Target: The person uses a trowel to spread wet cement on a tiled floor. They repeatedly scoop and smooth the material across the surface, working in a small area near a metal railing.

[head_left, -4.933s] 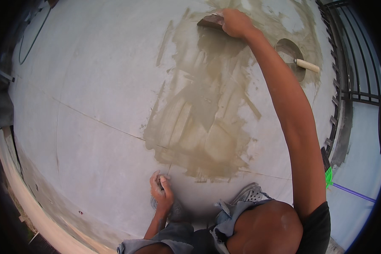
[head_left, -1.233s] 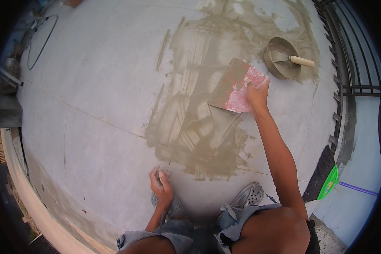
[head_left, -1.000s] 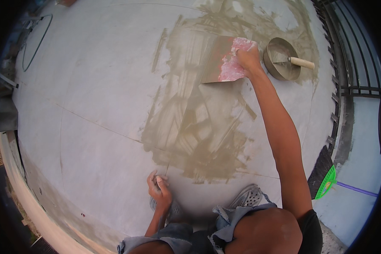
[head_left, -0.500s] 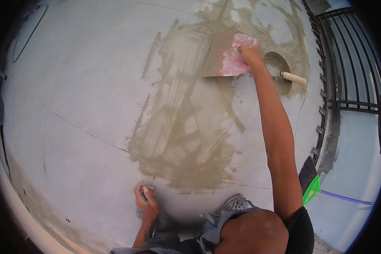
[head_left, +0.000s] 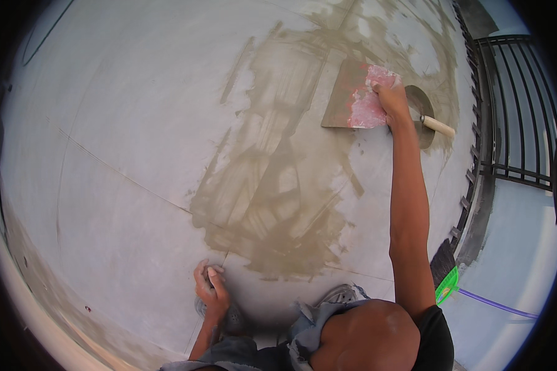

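Note:
My right hand (head_left: 393,102) is closed on a wide putty spreader (head_left: 359,99), a flat plate smeared with grey-brown paste and showing pink-red near the grip. Its blade lies over a patch of wet-looking grey-brown paste (head_left: 272,198) on the pale floor. Just beyond my right wrist is a dark round pan (head_left: 423,98), partly hidden by my hand. A wooden-handled trowel (head_left: 438,127) rests across it. Close to my body, my left hand (head_left: 211,289) hovers with dusty, curled fingers by my foot; whether anything is inside them is hidden.
A black barred gate (head_left: 517,111) and a dark track (head_left: 473,148) run along the right side. Nearer on the right lies a broom (head_left: 447,285) with dark bristles, green head and purple handle. My perforated grey clogs (head_left: 340,294) stand at the patch's near edge.
My right hand has drawn the spreader rightward, closer to the round pan. My left hand has stayed almost in place. The whole view has shifted slightly.

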Action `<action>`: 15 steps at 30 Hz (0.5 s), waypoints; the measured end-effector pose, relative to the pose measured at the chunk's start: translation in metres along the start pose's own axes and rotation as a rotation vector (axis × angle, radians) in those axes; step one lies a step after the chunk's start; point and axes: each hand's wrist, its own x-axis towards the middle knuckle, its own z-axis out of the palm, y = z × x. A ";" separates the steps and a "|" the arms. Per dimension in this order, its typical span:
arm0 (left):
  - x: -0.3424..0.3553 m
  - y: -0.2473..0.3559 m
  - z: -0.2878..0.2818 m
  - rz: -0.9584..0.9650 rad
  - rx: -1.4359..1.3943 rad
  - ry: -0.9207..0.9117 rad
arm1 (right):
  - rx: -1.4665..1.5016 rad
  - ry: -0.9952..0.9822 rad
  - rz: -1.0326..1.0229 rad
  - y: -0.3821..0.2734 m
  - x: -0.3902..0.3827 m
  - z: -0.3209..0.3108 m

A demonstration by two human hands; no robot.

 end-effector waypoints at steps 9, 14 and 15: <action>0.002 -0.004 -0.005 -0.010 -0.020 -0.032 | 0.087 -0.011 0.068 -0.009 -0.041 0.008; -0.003 0.001 -0.002 0.004 -0.035 -0.041 | 0.004 0.038 0.010 0.025 -0.058 0.005; -0.004 0.000 0.000 0.009 -0.043 -0.046 | 0.003 0.048 0.028 0.027 -0.058 0.020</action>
